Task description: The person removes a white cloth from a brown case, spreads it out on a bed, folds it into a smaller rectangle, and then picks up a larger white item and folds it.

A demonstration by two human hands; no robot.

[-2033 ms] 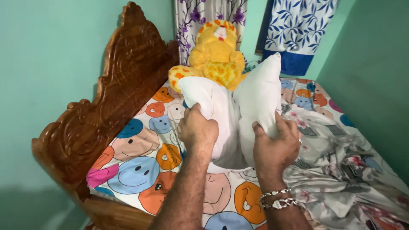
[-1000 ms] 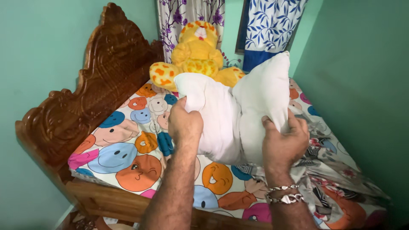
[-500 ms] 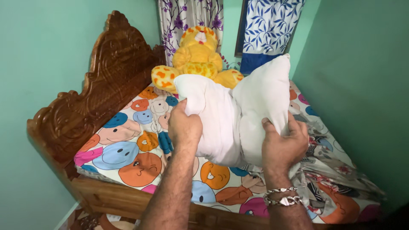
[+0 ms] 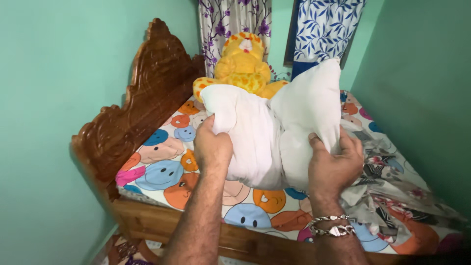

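Note:
A white pillow [image 4: 274, 122], bent in the middle, is held up above the bed. My left hand [image 4: 212, 145] grips its left half from below. My right hand [image 4: 336, 164], a silver chain bracelet at the wrist, grips its right half. Under the pillow lies a bedsheet [image 4: 162, 174] printed with round smiling faces in blue, orange and pink. Behind the pillow a yellow plush toy [image 4: 243, 61] with orange spots sits against the far wall, its lower part hidden by the pillow.
A carved dark wooden headboard [image 4: 132, 113] runs along the bed's left side. A crumpled floral blanket [image 4: 397, 189] lies on the right of the bed. Purple-flowered curtain [image 4: 221, 19] and blue-leaf curtain [image 4: 326, 27] hang behind. Green walls close in left and right.
Both hands keep their grip on the pillow, which has stayed raised. The view has shifted, so the bed and headboard now sit further right and the bed's near wooden edge shows.

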